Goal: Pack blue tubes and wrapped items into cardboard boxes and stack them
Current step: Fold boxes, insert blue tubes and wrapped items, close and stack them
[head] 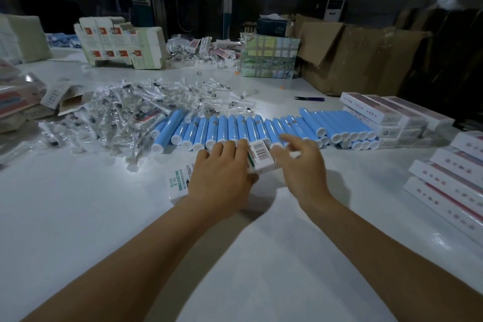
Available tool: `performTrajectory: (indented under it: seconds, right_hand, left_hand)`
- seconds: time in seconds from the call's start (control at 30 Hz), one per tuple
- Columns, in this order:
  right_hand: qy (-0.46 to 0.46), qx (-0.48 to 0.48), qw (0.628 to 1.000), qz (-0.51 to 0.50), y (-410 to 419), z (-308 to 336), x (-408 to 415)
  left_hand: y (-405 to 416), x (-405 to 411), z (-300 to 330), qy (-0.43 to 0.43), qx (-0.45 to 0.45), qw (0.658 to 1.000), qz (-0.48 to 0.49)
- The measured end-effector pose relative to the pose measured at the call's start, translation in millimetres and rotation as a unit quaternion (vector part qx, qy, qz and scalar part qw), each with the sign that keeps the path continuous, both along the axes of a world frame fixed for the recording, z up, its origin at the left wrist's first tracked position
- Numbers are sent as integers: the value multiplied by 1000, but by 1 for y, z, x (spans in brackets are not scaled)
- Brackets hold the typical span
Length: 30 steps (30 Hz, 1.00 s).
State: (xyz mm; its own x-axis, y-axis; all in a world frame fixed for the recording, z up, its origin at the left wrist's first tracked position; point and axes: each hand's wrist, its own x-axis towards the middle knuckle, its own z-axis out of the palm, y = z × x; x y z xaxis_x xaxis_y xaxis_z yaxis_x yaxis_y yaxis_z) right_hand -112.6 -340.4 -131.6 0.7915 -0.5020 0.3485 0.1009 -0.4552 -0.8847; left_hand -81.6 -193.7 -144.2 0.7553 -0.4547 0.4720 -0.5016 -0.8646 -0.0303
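At the centre of the frame, a small white printed cardboard box (257,158) sits in the left hand (222,178), whose grip curls round it, probably steadying it for filling. The right hand (300,165) hovers beside its barcoded end, fingers loose, holding nothing. Just above lies the row of blue plastic tubes (261,128) on the white counter (78,217); clear-wrapped items (125,112) are heaped to the left.
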Motion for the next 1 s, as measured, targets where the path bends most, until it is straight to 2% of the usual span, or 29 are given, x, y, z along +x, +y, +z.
performTrajectory:
  seconds: [0.03,0.07,0.1,0.13,0.17,0.2,0.23,0.3,0.37,0.4,0.43,0.47,0.5,0.53,0.63,0.73,0.8,0.87,0.9,1.0]
  right_hand:
    - [2,43,998,-35,-4,2,2]
    - [22,125,991,-45,-7,4,3]
    - [45,246,968,-18,-6,6,4]
    - [68,394,915,41,-3,5,4]
    - [88,516,845,108,1,4,3]
    - [93,583,791,163,5,3,1]
    - [86,601,766,212,8,3,-1]
    - [47,573,776,258,14,1,-2]
    - [1,506,833,226,16,-2,1]
    - [-4,425,885,191,17,-4,1]
    - [8,299,943,146,18,-7,1]
    - [23,161,981,106,18,-10,-1]
    - [27,58,995,79,19,-13,-2]
    - [23,3,997,72,19,-15,-4]
    - [26,-67,994,80,15,-16,-9]
    - [39,-74,992,91,13,-16,-10]
    - [42,35,990,127,12,-13,-9]
    - [48,197,962,181,12,-8,-9]
    - [46,249,946,201,11,-5,-10]
    - [44,266,938,216,9,-4,-10]
  left_hand:
    - [1,1,2,5,-13,1000,3]
    - [2,1,3,9,-24,1000,6]
    - [2,0,4,11,-32,999,7]
    - [1,-1,4,13,-37,999,6]
    - [0,-2,4,14,-37,999,2]
    - [-2,-3,3,14,-34,999,-3]
    - [-3,-4,2,11,-30,999,-7]
    - [-5,-5,2,1,-26,1000,-11]
    - [-7,-7,1,-7,-23,1000,-15]
    - [-8,-9,1,-7,-22,1000,-20]
    - [-9,-11,1,-6,-18,1000,-25]
    - [-10,-12,1,-5,-9,1000,-28]
    - [-10,-14,1,-2,3,1000,-29]
    - [-11,-15,1,0,17,999,-29]
    - [-11,-16,0,-8,49,998,-31]
    - [-10,-16,-1,-8,57,998,-35]
    - [-7,-16,-2,-12,50,998,-34]
    - [-5,-16,-2,-13,33,999,-32]
    - [-5,-16,-2,-14,28,999,-31]
    - [-4,-15,-2,-17,21,999,-30]
